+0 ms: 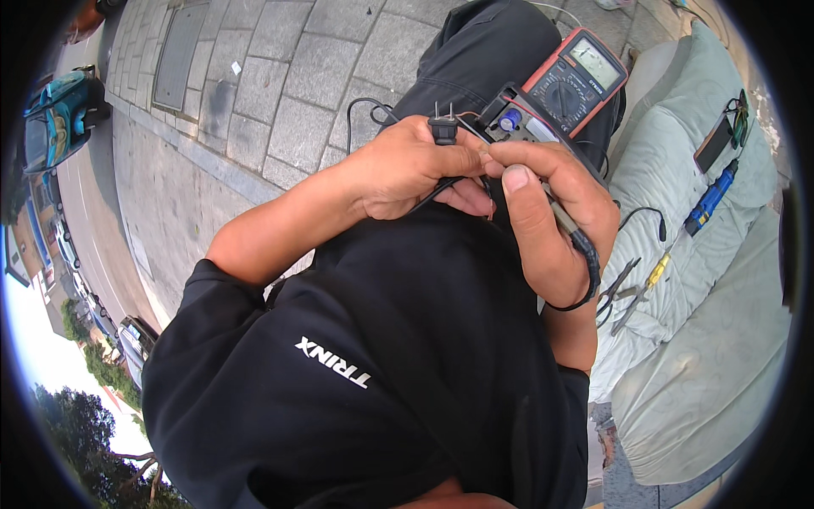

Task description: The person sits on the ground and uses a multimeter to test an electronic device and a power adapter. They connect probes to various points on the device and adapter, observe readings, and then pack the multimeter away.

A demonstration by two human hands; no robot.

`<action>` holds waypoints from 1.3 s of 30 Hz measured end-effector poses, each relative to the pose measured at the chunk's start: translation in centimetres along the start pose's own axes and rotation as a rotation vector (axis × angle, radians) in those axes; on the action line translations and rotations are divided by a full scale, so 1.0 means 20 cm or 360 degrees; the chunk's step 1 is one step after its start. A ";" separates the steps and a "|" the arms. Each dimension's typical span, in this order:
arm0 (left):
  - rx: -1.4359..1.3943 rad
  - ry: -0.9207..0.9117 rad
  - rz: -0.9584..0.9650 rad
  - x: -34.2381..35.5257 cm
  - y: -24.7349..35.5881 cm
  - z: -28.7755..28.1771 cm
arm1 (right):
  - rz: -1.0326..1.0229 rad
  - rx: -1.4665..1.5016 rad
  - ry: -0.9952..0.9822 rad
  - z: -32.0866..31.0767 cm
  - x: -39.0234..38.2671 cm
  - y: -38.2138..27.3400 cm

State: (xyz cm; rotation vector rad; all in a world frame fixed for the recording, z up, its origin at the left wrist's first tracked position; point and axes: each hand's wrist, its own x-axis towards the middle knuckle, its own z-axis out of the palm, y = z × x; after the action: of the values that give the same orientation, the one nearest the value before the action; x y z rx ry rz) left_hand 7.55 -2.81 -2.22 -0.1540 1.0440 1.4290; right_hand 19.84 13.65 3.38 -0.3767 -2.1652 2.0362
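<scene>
1. Black, smooth cloth of the person's shirt [365, 365] lay nearest, softly creased, with one pale printed mark.
2. One moulded black plug [443, 131], bearing two metal prongs, stood in the crook of the left hand [415, 165]; its thumb and fingers were closed around the plug.
3. The right hand [560, 204] curled palm-inward, thumb and fingers clamped on a slim grey rod [566, 222] with a ribbed black cable end. Both hands met at the fingertips; I cannot tell what was pinched there.
4. One open dark housing [553, 131], containing a blue cylinder, sat just beyond the hands on the lap, beside one boxy red-rimmed multimeter [564, 93].
5. To the right, rumpled pale cloth [657, 229] bore one blue-handled tool [712, 199], one yellow-handled tool [657, 270] and one dark flat slab [714, 144].
</scene>
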 end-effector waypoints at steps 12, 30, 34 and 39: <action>0.0129 0.0147 0.0208 0.00 -0.02 0.08 | -0.0600 -0.0507 0.0014 0.05 0.02 0.00; 0.0020 0.0181 0.0205 0.01 -0.08 0.12 | -0.0885 -0.0659 0.0173 0.12 -0.05 0.04; 0.0000 0.0195 0.0183 0.03 -0.08 0.11 | -0.0881 -0.0682 0.0165 0.12 -0.05 0.07; -0.0002 0.0193 0.0211 0.03 -0.08 0.11 | -0.0826 -0.0668 0.0192 0.09 -0.04 0.06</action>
State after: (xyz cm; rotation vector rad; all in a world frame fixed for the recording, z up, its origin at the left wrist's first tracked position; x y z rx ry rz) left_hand 9.85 -1.18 -2.04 -0.1769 1.1703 1.5556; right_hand 20.13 11.80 2.07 0.0273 -2.2963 1.2603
